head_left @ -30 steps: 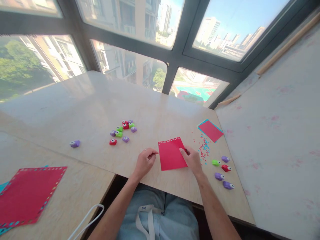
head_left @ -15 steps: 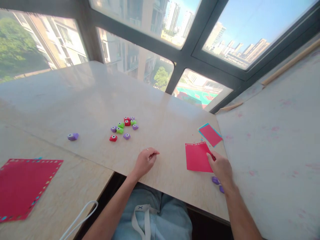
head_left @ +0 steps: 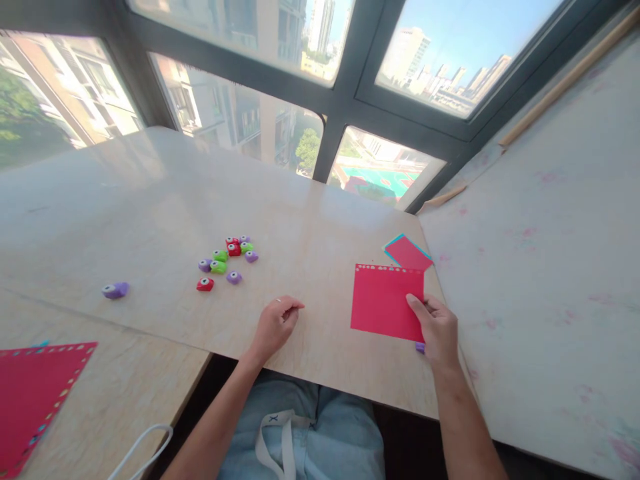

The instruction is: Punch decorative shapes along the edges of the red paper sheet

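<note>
Gripping the red sheet [head_left: 385,303] near its right side with the right hand [head_left: 441,328], with the thumb flat on top and the fingers behind, mostly hidden. Curling the left hand [head_left: 275,325] loosely closed, with fingertips bunched and pointing right, near the front of the table [head_left: 315,267]. Cannot tell of anything inside that curl.

Held over the right part of the table, well apart from the left hand, and overlapping the near end of the paper stack [head_left: 407,251] in this view; cannot tell about contact. Turned with 1 row of punched holes along the far edge, toward the windows [head_left: 385,173], running left to right. Nearly square, so with no clear long axis.

Counting 1 large sheet [head_left: 40,393], red, at far left, with holes along its edges. Counting 12 punches [head_left: 218,267] in view: 10 grouped left of centre (3 red, 3 green, 4 purple), 1 purple farther left, 1 purple mostly hidden beside the right hand.
</note>
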Demonstrator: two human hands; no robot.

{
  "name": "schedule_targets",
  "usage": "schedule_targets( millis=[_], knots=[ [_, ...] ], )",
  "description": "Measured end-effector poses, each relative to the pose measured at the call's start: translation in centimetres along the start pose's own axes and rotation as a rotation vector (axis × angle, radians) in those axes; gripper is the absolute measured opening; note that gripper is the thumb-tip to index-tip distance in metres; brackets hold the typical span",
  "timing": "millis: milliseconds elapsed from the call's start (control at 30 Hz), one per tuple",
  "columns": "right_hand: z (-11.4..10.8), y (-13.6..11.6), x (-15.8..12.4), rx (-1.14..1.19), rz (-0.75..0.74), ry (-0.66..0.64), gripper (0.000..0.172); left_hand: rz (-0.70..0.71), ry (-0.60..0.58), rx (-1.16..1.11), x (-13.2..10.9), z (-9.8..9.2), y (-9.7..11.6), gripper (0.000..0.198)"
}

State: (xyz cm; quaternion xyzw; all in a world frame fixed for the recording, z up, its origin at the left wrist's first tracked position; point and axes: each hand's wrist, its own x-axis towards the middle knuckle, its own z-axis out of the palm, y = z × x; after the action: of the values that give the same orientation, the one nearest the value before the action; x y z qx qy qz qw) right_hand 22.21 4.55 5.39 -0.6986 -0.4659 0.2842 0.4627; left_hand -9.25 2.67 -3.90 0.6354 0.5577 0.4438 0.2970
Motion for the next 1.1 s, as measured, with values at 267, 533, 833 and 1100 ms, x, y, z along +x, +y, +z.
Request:
schedule_targets(
  millis=[267, 533, 833, 1100],
  knots=[
    [6.6, 4.4, -2.4, 0.195, 0.208, -0.379, 0.047, -0.042, 0.026, -0.07, -0.1, -0.3, 0.4, 0.02],
    [7.3, 6.0, -3.3, -0.142, -0.206, -0.215, 0.038, -0.12, 0.169, -0.131, -0.2, -0.5, 0.6, 0.017],
    [7.6, 6.0, -3.6, -0.167, -0.275, -0.161, 0.037, -0.069, 0.463, 0.289, -0.8, -5.2, -0.6, 0.021],
    [7.7, 5.9, -3.7, -0.171, -0.252, -0.155, 0.038, -0.28, 0.48, 0.437, 0.5, -7.7, -2.9, 0.044]
  ],
)
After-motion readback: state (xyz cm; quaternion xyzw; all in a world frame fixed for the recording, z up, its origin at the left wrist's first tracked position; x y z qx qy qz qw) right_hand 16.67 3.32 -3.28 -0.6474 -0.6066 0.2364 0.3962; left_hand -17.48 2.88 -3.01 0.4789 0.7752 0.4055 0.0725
